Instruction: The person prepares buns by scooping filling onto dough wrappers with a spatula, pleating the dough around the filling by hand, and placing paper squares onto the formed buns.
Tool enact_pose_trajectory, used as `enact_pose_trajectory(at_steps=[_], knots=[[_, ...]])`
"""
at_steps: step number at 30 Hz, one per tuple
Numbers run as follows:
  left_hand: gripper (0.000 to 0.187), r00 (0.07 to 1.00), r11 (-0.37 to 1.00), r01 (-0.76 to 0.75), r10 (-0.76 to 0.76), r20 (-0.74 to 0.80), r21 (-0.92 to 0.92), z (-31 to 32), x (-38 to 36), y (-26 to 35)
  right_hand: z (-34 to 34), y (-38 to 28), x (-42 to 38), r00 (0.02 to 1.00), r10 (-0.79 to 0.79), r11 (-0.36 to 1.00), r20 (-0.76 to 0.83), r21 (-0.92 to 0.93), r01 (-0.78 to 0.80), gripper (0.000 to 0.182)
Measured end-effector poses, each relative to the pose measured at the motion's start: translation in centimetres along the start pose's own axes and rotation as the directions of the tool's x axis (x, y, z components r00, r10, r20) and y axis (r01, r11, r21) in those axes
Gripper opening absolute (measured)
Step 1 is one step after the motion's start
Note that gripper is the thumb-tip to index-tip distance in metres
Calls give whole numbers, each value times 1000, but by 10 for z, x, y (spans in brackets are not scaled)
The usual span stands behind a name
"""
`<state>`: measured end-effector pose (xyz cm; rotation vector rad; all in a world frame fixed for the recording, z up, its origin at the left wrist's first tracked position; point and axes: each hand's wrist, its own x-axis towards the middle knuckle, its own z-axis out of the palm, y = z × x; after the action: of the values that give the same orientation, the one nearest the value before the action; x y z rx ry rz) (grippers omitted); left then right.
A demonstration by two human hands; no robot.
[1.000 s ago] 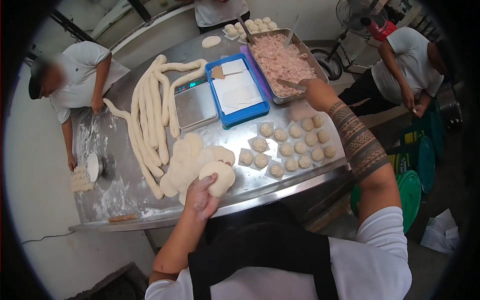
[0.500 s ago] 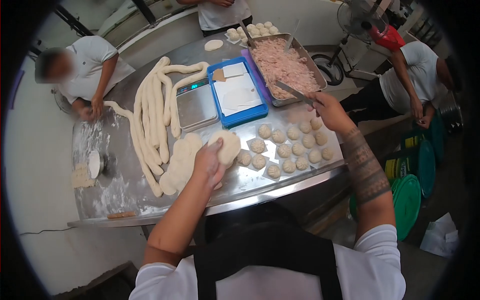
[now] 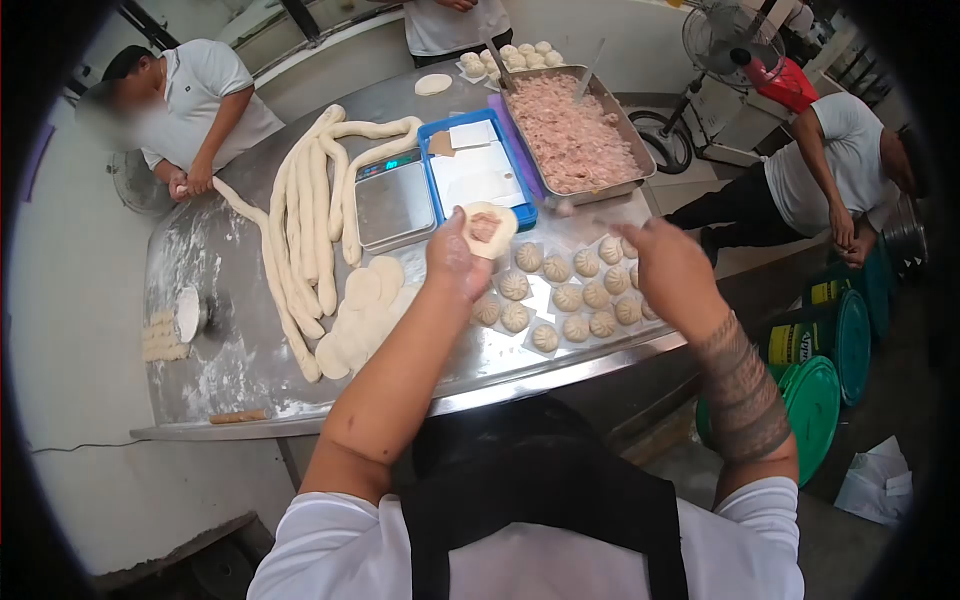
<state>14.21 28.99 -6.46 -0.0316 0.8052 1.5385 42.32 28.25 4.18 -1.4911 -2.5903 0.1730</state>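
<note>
My left hand [image 3: 455, 258] holds a round dough wrapper [image 3: 505, 236] on its fingers, the thumb at its edge. A dab of pink meat filling [image 3: 485, 228] sits in the wrapper's middle. My right hand [image 3: 668, 262] is closed on a flat metal spatula, which motion blurs to a faint streak over the table; a small lump shows near its tip. Below the hands, pleated buns [image 3: 567, 298] stand on paper squares. Flat dough wrappers [image 3: 365, 310] lie overlapping left of my left forearm. Beyond my right hand is the deep metal tray of ground meat [image 3: 575, 135].
A blue tray with papers [image 3: 480, 175] stands by a digital scale [image 3: 395, 205]. Long dough ropes [image 3: 300, 220] lie to the left, with a bowl [image 3: 190, 315] and a rolling pin [image 3: 238, 416]. Co-workers stand left, behind and right. Green buckets [image 3: 810, 410] stand on the floor at right.
Meat filling now lies on the wrapper in my left hand, which has moved up and right. My right hand has come down from the meat tray. The left co-worker has lifted a dough rope's end.
</note>
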Motion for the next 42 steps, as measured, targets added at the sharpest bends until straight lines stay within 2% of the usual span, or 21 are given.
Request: enact_pose_trajectory(at_steps=[2,5,9,12,18,21,24,27,30,32,33,34,37,41,42], knots=[[32,998,999,-51,51,-25,-5,-4,2,5,17,23,34,995,93,995,-34,29,-92,42],[31,999,999,-43,44,-22,26,-10,-1,2,52,47,89,989,141,990,-33,3,-141,37],[35,997,998,-35,39,-74,46,-14,-2,-3,78,53,135,977,195,980,90,29,-199,31],[33,998,998,-39,42,-55,47,-18,-1,-2,99,66,148,999,17,999,43,44,-19,30],[30,999,998,-9,11,-41,61,-19,2,-4,96,105,129,989,-92,954,117,294,54,35],[30,999,996,2,2,-40,91,-19,5,-12,83,113,104,940,78,750,333,602,-276,34],[30,1000,995,20,-20,-1,98,-17,9,-18,53,107,79,910,84,641,406,677,-361,39],[31,999,997,34,-36,27,71,-9,4,-21,19,76,50,902,66,582,428,717,-383,40],[36,997,997,62,-63,33,35,21,-20,-15,13,39,18,975,15,636,221,750,-180,47],[38,992,995,96,-94,80,-32,28,-30,-14,16,17,3,993,-120,851,-13,513,109,51],[39,989,991,115,-108,105,-65,31,-36,-13,18,8,-4,971,-212,907,-112,347,238,53],[41,990,993,108,-103,100,-44,38,-46,-10,25,1,-12,970,-208,919,-122,316,237,58],[42,977,996,91,-90,192,2,28,-54,-6,35,-12,-31,978,-194,931,-73,300,207,57],[45,988,999,29,-24,150,-28,8,-51,-6,-1,-12,-36,981,-146,975,-131,148,165,58],[45,990,999,18,-13,139,-34,8,-54,-4,-9,-16,-35,974,-161,969,-160,162,187,59]])
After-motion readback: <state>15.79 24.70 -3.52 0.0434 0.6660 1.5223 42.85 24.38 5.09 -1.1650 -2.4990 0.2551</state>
